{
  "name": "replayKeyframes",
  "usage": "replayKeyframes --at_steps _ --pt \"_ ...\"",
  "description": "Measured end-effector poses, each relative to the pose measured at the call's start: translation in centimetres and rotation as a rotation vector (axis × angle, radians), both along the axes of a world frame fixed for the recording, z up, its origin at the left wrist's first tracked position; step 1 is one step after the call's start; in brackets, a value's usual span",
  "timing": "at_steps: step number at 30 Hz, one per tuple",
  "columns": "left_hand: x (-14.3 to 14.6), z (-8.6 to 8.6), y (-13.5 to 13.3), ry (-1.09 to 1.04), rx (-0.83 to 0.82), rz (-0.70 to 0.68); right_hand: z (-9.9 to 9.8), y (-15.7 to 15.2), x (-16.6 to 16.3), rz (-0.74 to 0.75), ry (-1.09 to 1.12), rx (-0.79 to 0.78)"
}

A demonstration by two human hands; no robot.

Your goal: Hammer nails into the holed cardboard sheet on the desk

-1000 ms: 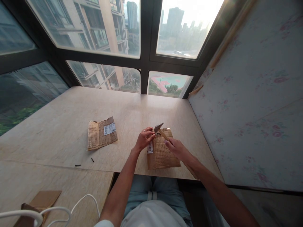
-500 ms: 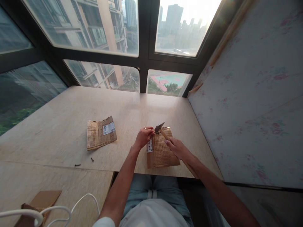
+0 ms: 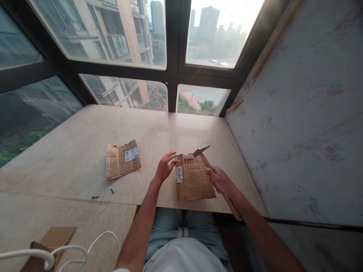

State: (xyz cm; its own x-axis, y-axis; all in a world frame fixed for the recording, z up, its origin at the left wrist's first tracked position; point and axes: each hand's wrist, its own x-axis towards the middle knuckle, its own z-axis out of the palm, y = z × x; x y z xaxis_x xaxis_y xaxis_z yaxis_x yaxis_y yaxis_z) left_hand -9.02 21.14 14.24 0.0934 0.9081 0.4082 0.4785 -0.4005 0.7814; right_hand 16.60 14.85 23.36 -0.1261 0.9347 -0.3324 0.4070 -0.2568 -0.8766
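My right hand [image 3: 222,181] grips the wooden handle of a small hammer [image 3: 202,151], whose metal head is raised just above the far edge of a brown cardboard piece [image 3: 194,179] with a grid of holes and a barcode label. A row of dark nails shows along that far edge. My left hand [image 3: 166,166] hovers at the cardboard's left far corner, fingers loosely spread, holding nothing I can make out.
A second cardboard piece [image 3: 122,159] with a white label lies to the left on the plywood table [image 3: 85,136]. Two loose nails [image 3: 95,197] lie near the table's front edge. A white cable [image 3: 70,249] and a brown scrap [image 3: 52,241] sit lower left. A wall panel [image 3: 306,121] rises on the right.
The hammer head has lifted and swung right, off the cardboard's far edge. My left hand has let go of its pinch there and drawn slightly left with fingers opening.
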Motion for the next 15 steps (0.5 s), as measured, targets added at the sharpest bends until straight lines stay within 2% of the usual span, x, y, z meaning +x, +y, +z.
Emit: replayKeyframes --at_steps 3,7,11,15 --pt "-3.6 -0.3 -3.1 0.043 0.038 0.170 -0.7 -1.4 1.1 -0.124 0.192 -0.102" --pt "-10.4 -1.6 -8.6 0.232 -0.016 0.532 -1.5 -3.3 2.3 -0.256 0.347 -0.132" --pt "-16.5 -2.9 -13.9 0.461 -0.203 0.885 -2.1 -4.8 3.2 -0.341 0.410 -0.154" --pt "-19.7 -3.1 -17.4 0.607 -0.392 1.023 -2.5 -5.5 3.6 -0.374 0.419 -0.166"
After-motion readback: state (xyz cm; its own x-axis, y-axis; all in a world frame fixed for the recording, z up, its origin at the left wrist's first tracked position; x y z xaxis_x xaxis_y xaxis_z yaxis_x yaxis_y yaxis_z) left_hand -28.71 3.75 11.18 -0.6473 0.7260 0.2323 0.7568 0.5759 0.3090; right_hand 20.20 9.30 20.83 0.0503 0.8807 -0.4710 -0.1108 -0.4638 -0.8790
